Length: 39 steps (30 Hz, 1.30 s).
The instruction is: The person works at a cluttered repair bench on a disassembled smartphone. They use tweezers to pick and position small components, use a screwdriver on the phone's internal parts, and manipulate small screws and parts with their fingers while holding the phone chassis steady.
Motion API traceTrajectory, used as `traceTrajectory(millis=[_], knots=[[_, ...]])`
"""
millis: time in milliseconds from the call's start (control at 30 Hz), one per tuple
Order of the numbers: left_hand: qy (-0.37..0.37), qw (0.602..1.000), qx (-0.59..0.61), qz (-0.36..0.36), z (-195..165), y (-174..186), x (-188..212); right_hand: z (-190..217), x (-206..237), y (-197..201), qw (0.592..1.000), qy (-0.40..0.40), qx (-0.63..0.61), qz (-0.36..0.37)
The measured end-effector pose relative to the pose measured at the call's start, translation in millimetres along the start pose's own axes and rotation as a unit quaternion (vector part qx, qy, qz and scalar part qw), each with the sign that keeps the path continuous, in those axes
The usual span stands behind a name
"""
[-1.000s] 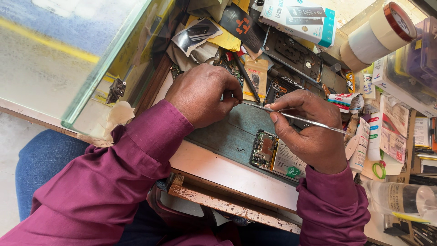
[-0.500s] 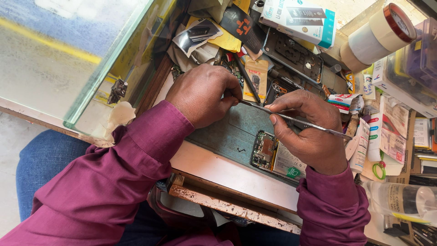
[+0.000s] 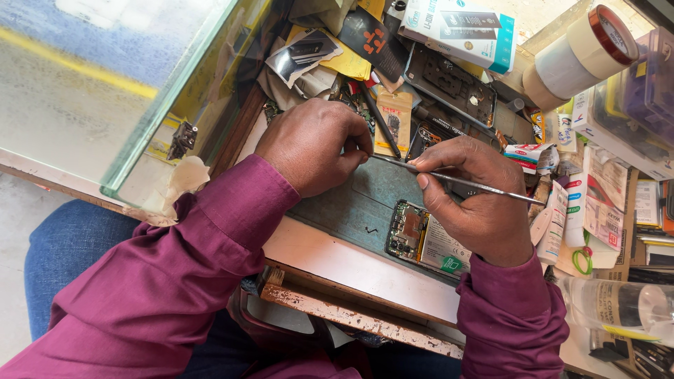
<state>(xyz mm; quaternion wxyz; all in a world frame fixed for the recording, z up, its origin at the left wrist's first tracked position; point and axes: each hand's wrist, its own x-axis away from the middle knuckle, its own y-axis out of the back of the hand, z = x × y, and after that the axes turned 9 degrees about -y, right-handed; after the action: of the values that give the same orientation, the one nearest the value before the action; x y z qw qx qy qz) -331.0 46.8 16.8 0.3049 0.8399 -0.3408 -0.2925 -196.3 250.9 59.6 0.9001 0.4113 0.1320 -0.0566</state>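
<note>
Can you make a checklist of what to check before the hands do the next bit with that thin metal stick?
1. Right hand grips the thin silver metal rod: ok.
2. Rod tip reaches the left hand: ok.
3. What the left fingers pinch: cannot tell, hidden.
4. Opened phone with bare circuit board lies flat on the worn green mat: ok.
5. Space around the mat free of clutter: not ok.
</note>
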Motion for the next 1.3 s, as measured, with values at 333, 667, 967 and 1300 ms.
traceTrajectory(millis=[333,667,967,1300], knots=[[0.032,0.993,-0.096,-0.056,2,-2,1,1,0,1,0.999,-0.019,0.023,-0.040],[0.033,0.982,-0.108,-0.154,11,-7,3,-5,1,1,0.998,-0.039,0.016,-0.048],[0.055,0.980,-0.090,-0.172,11,-5,3,3,-1,-1,0.995,-0.027,0.078,-0.057],[0.069,0.982,-0.125,-0.120,11,-5,4,6,-7,-3,0.996,-0.025,0.081,-0.014]])
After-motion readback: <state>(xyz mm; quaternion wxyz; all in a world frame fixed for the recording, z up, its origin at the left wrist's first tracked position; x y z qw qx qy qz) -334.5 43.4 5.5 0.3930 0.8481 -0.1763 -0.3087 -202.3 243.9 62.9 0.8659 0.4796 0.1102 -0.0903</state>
